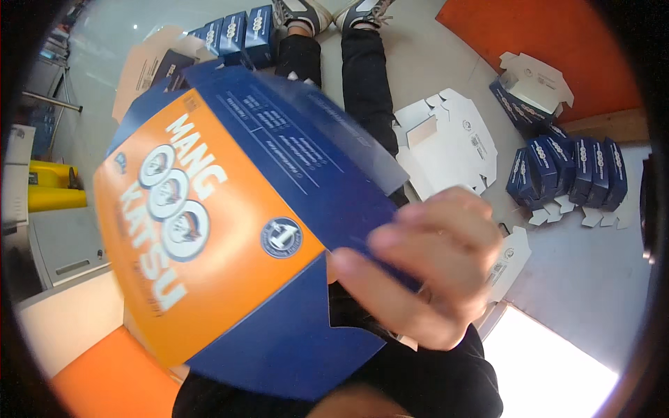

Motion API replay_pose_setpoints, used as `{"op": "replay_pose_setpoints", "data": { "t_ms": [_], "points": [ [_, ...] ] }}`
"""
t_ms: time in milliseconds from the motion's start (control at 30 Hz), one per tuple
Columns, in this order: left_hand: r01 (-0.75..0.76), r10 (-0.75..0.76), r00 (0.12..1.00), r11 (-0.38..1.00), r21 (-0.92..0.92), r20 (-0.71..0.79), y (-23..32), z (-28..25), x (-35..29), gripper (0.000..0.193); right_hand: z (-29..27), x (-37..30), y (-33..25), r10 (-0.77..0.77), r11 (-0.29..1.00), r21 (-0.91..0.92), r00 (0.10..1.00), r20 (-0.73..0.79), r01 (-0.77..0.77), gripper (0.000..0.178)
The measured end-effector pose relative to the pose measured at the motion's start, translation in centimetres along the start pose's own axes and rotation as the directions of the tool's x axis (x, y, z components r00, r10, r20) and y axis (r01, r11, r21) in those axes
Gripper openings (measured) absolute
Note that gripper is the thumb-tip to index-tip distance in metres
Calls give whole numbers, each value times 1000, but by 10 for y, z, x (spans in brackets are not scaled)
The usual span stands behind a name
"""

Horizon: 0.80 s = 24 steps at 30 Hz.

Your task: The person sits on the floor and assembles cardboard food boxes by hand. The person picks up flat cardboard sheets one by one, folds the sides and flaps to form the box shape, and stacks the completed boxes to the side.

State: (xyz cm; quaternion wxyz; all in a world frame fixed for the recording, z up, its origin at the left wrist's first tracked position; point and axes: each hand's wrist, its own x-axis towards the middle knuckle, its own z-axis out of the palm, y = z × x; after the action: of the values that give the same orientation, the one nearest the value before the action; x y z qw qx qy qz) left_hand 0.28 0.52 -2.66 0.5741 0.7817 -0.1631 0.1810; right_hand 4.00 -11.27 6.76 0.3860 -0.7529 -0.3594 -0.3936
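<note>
A large orange and dark blue printed carton (230, 230) fills the middle, tilted close in front of me. It looks partly unfolded: a blue flap with a cut-out edge hangs at its lower side, and a blue panel spreads at its upper right. My right hand (442, 261), blurred by motion, is at the carton's right edge with its fingers closed on the blue panel. My left hand does not show; the carton covers much of the area to the left. Beyond the panel, a flat white carton blank (453, 146) lies on the floor between my leg and the stacked boxes.
Small blue boxes (240, 35) stand in a row near my feet. More blue boxes (575, 167) are grouped at the right, with an open carton (536, 80) behind them. At the left are a grey cabinet (66, 244) and a yellow object (52, 187).
</note>
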Motion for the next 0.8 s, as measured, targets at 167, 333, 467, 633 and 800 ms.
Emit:
{"op": "replay_pose_setpoints", "data": {
  "t_ms": [167,333,467,633,800],
  "points": [
    [-206,170,978,853,480,117,-30,11,-11,29,6,-22,-1,-43,994,-96,999,27,46,20],
    [-299,235,946,380,875,221,-54,13,-19,30,6,-39,15,49,994,84,985,166,-64,30],
    [-282,277,925,43,958,260,-91,3,-35,32,30,-49,6,52,995,81,998,22,-54,27],
    [-218,249,904,-432,875,347,-146,-26,-66,34,40,-49,-8,137,983,127,990,-14,-135,26],
    [-249,281,928,-19,968,244,-85,0,-32,36,38,-57,-2,160,976,154,987,-18,-156,22]
  ]
}}
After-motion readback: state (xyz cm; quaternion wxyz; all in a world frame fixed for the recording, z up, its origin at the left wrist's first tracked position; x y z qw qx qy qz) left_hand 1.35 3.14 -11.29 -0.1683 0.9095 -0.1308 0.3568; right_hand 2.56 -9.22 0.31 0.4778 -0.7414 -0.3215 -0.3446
